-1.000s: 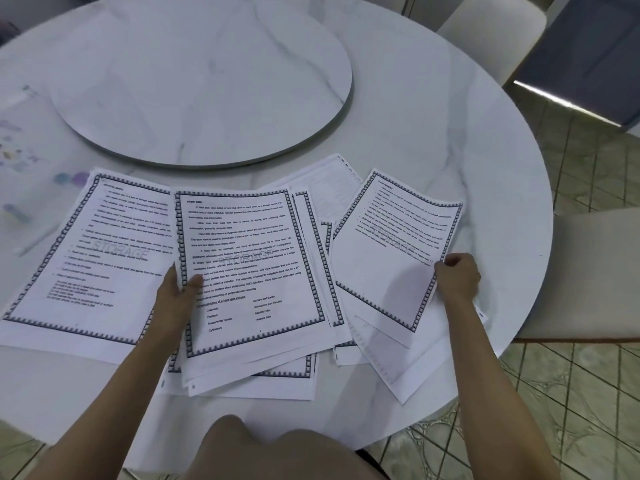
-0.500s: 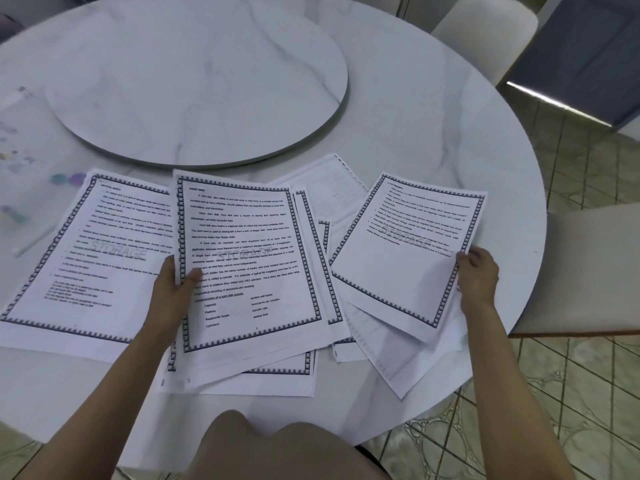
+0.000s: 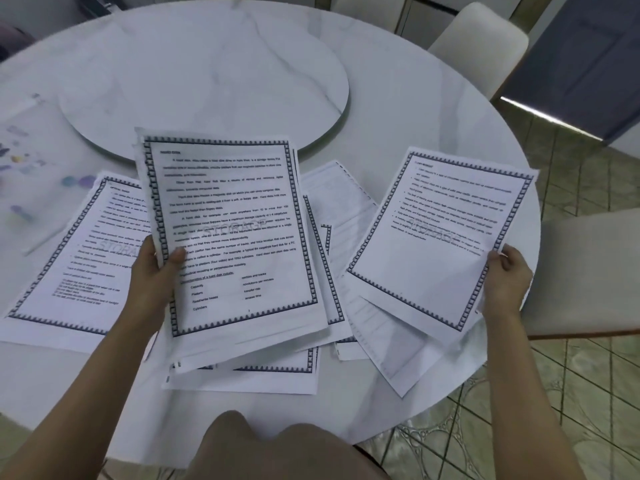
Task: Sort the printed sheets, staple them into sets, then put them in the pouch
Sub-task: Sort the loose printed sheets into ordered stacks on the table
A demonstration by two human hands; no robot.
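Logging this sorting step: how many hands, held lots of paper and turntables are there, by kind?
Hands: 2, left hand, right hand
Held lots of paper: 2, left lot, right lot
Turntable: 1
Total: 5

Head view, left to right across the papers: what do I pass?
Going right: flat sheet → left hand → stack it grips → loose sheets → held sheet → right hand → chair.
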